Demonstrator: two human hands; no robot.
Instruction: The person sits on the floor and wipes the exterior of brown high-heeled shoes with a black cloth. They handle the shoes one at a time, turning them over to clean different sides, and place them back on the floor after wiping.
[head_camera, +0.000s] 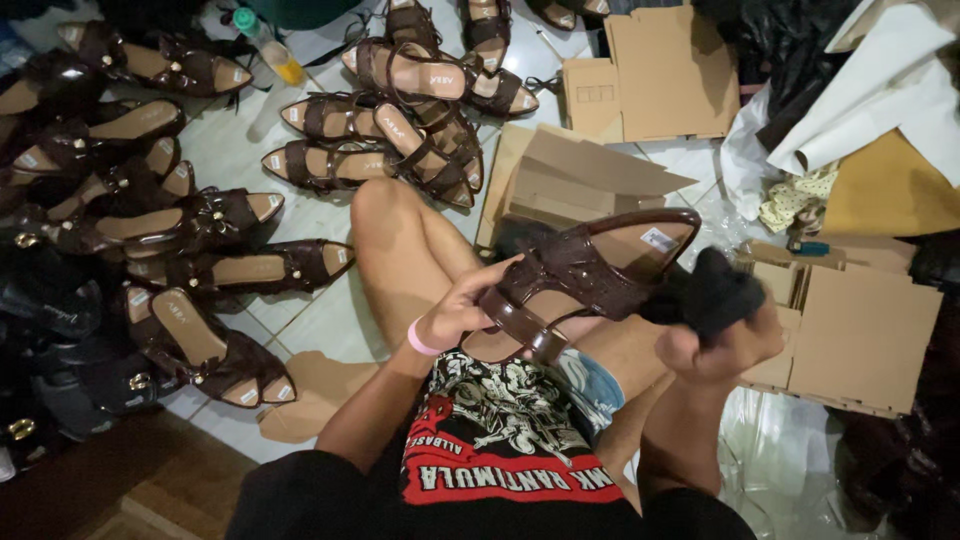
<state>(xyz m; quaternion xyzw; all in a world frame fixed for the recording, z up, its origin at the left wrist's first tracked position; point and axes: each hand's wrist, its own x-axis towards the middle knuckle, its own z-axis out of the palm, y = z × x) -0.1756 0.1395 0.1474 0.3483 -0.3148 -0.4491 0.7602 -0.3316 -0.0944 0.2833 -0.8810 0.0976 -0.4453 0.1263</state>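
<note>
I sit on the floor with a dark brown strappy sandal (590, 275) held over my lap. My left hand (462, 305) grips its toe end and front strap. A pink band circles that wrist. My right hand (722, 345) is closed around a bunched black cloth (708, 292), which presses against the sandal's heel end. The tan insole of the sandal faces up, with a small white sticker near the heel.
Many matching brown sandals (200, 220) lie spread over the tiled floor to the left and ahead. Flat cardboard box blanks (660, 75) lie ahead and at the right (860, 335). A small bottle (268, 45) lies at the top. White and yellow sheets (880, 110) pile at the upper right.
</note>
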